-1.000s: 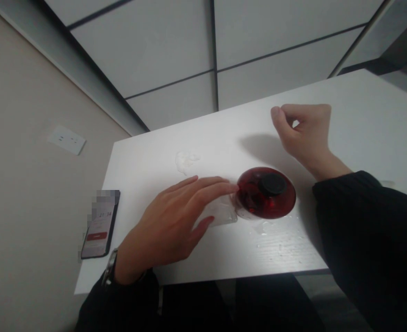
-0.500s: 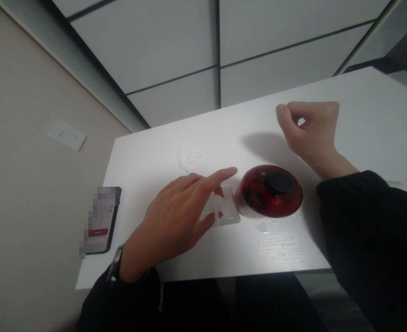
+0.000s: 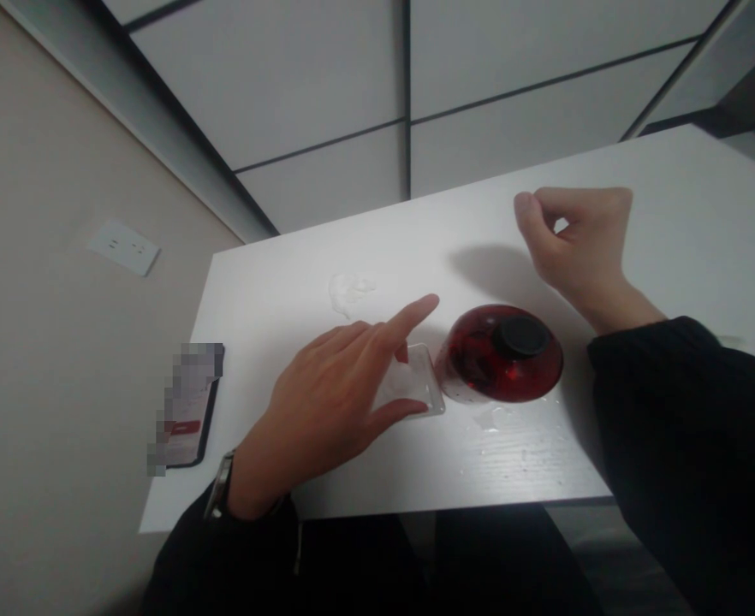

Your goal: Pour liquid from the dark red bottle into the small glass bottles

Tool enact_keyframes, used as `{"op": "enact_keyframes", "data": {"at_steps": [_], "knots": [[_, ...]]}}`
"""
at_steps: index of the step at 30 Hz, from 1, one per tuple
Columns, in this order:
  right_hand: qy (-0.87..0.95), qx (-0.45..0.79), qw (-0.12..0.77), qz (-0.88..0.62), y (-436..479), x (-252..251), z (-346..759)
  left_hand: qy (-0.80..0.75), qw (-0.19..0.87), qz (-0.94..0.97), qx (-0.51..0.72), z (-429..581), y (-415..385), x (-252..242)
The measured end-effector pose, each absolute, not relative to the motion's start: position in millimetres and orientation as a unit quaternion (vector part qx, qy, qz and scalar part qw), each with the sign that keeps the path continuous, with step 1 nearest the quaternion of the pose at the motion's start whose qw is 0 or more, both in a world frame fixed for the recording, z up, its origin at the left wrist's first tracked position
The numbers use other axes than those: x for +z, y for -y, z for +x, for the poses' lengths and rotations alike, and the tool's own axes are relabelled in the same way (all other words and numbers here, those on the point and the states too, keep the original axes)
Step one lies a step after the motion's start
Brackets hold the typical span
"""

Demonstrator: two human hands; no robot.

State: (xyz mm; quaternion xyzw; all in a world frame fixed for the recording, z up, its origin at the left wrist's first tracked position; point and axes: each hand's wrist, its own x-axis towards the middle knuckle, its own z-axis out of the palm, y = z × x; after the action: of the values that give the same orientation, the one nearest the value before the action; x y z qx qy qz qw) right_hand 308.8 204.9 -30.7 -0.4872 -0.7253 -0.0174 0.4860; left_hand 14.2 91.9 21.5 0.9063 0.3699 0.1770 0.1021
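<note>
My left hand [image 3: 345, 381] hovers over a clear, flat, square-cornered plastic piece [image 3: 427, 385], its index finger and thumb spread apart. Right beside that piece stands a rounded container [image 3: 480, 359] with a glossy red top and a black knob [image 3: 522, 336]. Beyond the container and to its right, my right hand [image 3: 573, 235] is raised above the table with the fingers curled in and the thumb against them. Whether anything small is inside that curl is hidden. The left hand's other fingers are mostly hidden behind its back.
On the white table [image 3: 275, 299] lies a puddle of clear liquid [image 3: 350, 293], with droplets near the front of the container. A phone [image 3: 191, 419] rests at the left edge. A beige wall with a socket [image 3: 124, 248] borders the left side, and white panels [image 3: 326, 94] stand behind.
My left hand's index finger has lifted and its thumb has stretched further right, widening the gap between them. My right hand and the red container look unmoved.
</note>
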Motion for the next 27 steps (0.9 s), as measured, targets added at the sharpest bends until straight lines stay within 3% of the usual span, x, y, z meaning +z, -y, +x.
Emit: {"op": "enact_keyframes", "data": {"at_steps": [12,18,27], "knots": [[0.721,-0.022,0.478,-0.501,-204.7,-31.0,309.0,-0.333,0.162,0.908,0.193,12.9,-89.0,27.0],[0.723,-0.019,0.475,-0.501,-204.4,-29.9,308.7,-0.375,0.100,0.901,0.194,14.6,-92.0,22.5],[0.727,-0.025,0.478,-0.492,-205.0,-31.4,309.4,-0.370,0.094,0.907,0.181,15.1,-91.6,23.9]]}}
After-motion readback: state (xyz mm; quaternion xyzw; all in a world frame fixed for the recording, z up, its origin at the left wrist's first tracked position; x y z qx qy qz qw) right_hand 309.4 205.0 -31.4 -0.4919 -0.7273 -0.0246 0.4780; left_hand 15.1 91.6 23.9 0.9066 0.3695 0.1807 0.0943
